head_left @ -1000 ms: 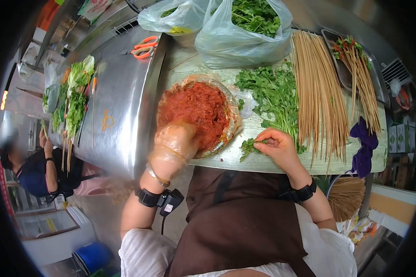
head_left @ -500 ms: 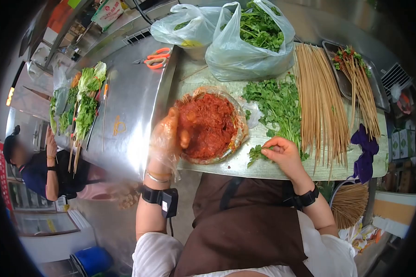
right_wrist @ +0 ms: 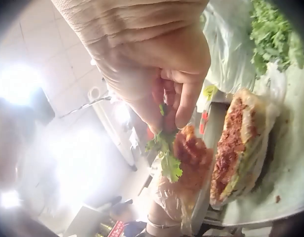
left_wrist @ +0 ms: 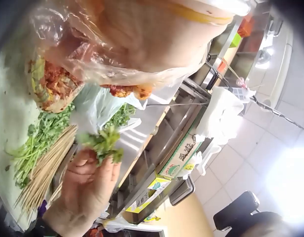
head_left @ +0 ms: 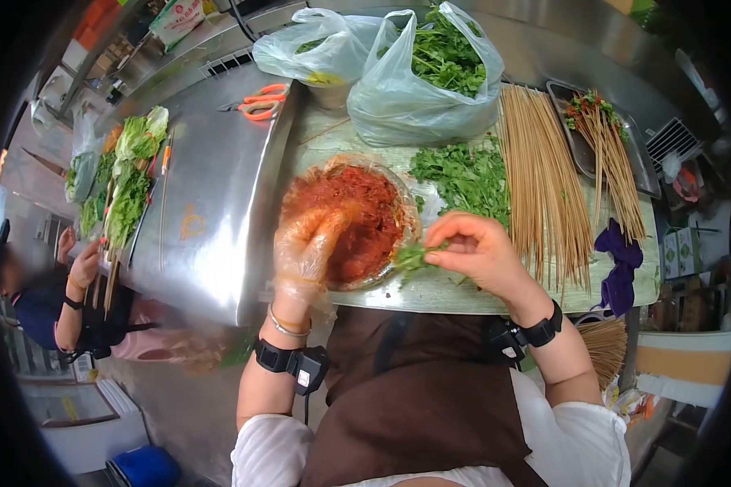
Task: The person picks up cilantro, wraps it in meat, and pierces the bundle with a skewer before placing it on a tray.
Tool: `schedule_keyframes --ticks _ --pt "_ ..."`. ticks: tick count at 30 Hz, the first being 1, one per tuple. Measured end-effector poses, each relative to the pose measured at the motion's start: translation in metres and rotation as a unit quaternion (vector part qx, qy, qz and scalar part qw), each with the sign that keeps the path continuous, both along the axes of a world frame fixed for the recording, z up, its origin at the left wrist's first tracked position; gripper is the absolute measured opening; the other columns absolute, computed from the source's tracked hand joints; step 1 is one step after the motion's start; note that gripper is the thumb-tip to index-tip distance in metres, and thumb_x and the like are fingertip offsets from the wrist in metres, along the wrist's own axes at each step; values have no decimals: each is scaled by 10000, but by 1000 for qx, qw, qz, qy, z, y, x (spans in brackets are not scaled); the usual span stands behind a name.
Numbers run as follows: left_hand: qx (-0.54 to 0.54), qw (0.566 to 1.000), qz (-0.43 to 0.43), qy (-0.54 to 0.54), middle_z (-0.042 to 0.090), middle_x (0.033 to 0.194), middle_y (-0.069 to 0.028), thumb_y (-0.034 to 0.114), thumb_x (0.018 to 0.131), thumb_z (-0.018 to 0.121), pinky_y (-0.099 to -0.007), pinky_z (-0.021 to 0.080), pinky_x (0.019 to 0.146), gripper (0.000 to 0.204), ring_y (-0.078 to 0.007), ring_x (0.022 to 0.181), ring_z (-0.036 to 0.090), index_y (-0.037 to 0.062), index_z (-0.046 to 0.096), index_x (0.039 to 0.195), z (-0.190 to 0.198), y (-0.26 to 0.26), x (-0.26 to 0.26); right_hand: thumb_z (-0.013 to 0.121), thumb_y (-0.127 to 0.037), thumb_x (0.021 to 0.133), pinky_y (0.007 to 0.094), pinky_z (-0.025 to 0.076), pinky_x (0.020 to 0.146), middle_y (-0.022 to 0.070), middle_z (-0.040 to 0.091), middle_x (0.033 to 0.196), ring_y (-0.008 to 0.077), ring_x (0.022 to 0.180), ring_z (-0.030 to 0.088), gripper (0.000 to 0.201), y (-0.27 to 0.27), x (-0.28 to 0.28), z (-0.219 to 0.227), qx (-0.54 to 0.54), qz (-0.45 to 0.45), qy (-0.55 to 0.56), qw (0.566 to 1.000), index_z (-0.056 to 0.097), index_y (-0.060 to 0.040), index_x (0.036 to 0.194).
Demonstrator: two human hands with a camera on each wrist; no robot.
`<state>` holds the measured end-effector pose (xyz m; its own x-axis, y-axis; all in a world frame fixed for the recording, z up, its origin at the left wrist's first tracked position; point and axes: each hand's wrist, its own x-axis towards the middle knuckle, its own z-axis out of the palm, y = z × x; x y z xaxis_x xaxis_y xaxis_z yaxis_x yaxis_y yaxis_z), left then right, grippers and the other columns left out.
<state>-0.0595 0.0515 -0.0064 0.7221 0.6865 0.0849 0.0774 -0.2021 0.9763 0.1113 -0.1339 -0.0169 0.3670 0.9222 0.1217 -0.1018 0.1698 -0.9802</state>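
Note:
A bowl lined with clear plastic point(head_left: 413, 213) holds red minced mixture point(head_left: 371, 243). The left hand point(head_left: 304, 247), in a clear, stained plastic glove, is over the bowl's left side with bent fingers; a red clump point(right_wrist: 190, 148) shows in its grip in the right wrist view. Just right of the bowl, the right hand point(head_left: 479, 253) is bare and pinches a leafy green sprig point(head_left: 412, 258) between thumb and fingers. The sprig hangs below those fingertips in the right wrist view, close to the gloved hand.
Loose greens point(head_left: 463, 174) and many wooden skewers point(head_left: 544, 178) lie right of the bowl. Bags of greens point(head_left: 422, 105) stand behind. A tray point(head_left: 646, 166) carries filled skewers. Orange scissors point(head_left: 264, 104) rest on the metal counter point(head_left: 211, 170). Another person point(head_left: 36, 292) is at left.
The right hand has moved left with the sprig, to the bowl's edge. The left hand has turned, and its fingers have bent over the red mixture.

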Motion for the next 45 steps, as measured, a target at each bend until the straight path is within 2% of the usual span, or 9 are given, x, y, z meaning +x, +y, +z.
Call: schedule_keyframes --ticks 2,5,8,13,18,24,29,32,45 --pt "-103 994 16 31 616 1083 -97 132 900 579 -251 487 721 222 -126 836 593 -30 655 1032 -3 -4 1 671 38 763 217 471 698 68 610 946 98 822 580 109 14 -6 20 14 52 -43 998 620 -6 848" --pt "-227 958 49 -168 608 1080 -106 195 921 568 -248 503 700 326 -132 797 601 -44 580 1143 -41 -9 -3 689 -8 751 221 464 617 37 606 873 92 727 569 96 36 -17 37 41 38 -172 983 631 -17 827" --pt "-372 909 -25 -183 600 1080 -108 236 924 564 -261 518 732 399 -136 855 598 -51 520 1198 8 -32 -2 688 -15 741 230 457 593 46 601 823 107 683 566 96 53 -18 30 46 -21 -234 971 628 -13 815" --pt "-239 970 -10 -35 622 1009 -95 36 875 592 -268 530 751 250 -142 847 614 -75 569 1098 9 -35 -6 689 0 706 252 472 594 68 599 791 156 677 590 122 62 -18 22 75 -40 -278 957 621 -8 807" --pt "-173 981 42 -77 638 955 -84 -3 856 585 -240 507 699 181 -128 806 606 -52 607 1029 -15 -38 -3 712 -24 694 259 477 607 72 593 814 166 694 592 154 62 -16 6 81 -88 -348 930 622 -8 818" --pt "-149 975 102 -128 631 974 -97 -63 828 586 -238 500 720 165 -141 819 599 -49 621 988 -32 -23 0 699 -91 780 214 466 625 17 632 871 63 683 564 155 17 48 7 -56 -181 -178 966 645 -35 914" --pt "-131 972 91 -172 629 976 -101 -67 833 586 -260 510 748 158 -141 842 593 -50 614 988 -49 -22 6 687 -172 753 301 513 657 126 681 791 201 710 653 164 -44 181 -30 -251 -340 -445 789 694 -30 835" --pt "-164 961 107 -194 627 979 -100 -68 834 584 -277 526 729 157 -146 830 596 -51 608 988 -51 -26 8 724 -189 736 273 494 552 113 654 639 161 554 625 238 -51 205 -25 -472 -278 -438 712 672 33 803" --pt "-109 972 105 -179 625 976 -100 -22 839 612 -291 538 714 126 -158 841 597 -30 600 965 -51 -31 3 652 -111 804 210 496 461 76 656 699 102 563 616 119 -61 229 -30 -454 -233 -44 859 628 5 818"
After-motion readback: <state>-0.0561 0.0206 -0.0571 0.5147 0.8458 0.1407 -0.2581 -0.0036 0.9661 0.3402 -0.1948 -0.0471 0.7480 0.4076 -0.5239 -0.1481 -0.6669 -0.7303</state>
